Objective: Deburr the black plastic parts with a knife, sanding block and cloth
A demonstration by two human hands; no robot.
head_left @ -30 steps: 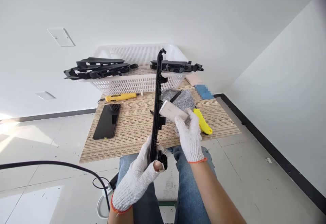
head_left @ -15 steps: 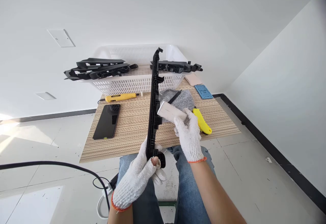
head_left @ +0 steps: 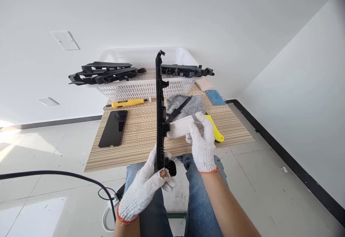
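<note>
My left hand (head_left: 145, 188), in a white knit glove, grips the near end of a long black plastic part (head_left: 159, 111) and holds it upright over the table edge. My right hand (head_left: 202, 144), also gloved, is closed on a pale rectangular block (head_left: 180, 127) and presses its end against the side of the black part, about halfway up. Behind the block lie a grey glove (head_left: 185, 105) and a yellow utility knife (head_left: 215, 129).
On the striped wooden table (head_left: 140, 136) stands a white mesh basket (head_left: 147, 82) with several black parts across its rim. A yellow tool (head_left: 126, 103), a black phone (head_left: 113, 128), a tan block (head_left: 205, 83) and a blue item (head_left: 215, 97) lie around. A black cable (head_left: 54, 174) crosses the floor at left.
The black part has shifted a little to the left and stands straighter. My right hand has lowered the pale block and turned it more level against the part.
</note>
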